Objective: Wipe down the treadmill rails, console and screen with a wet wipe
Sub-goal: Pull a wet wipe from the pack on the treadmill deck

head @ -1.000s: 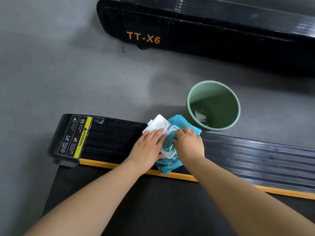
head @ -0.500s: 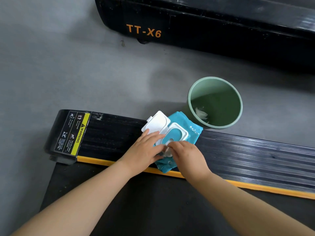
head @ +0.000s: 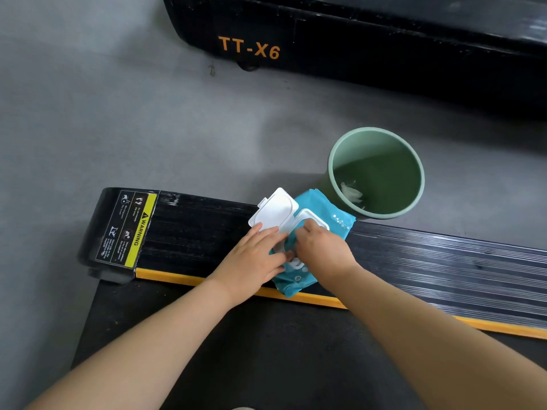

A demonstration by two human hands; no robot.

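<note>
A teal wet wipe pack (head: 291,282) lies on the treadmill's black ribbed side rail (head: 444,261), and its white flip lid (head: 275,213) is folded open. My left hand (head: 254,258) rests flat on the pack's left side with straight fingers, holding it down. My right hand (head: 322,250) covers the dispensing opening. Its fingers are curled down into the opening and pinch a wet wipe, which the hand mostly hides.
A green waste bin (head: 333,164) stands on the grey floor just beyond the rail, with a crumpled white wipe (head: 350,192) inside. A yellow strip (head: 503,328) separates the rail from the black belt (head: 266,350). Another black treadmill marked TT-X6 (head: 384,39) lies farther back.
My right hand has slid back up from the pack's near end onto the opening. My left hand stays pressed on the pack.
</note>
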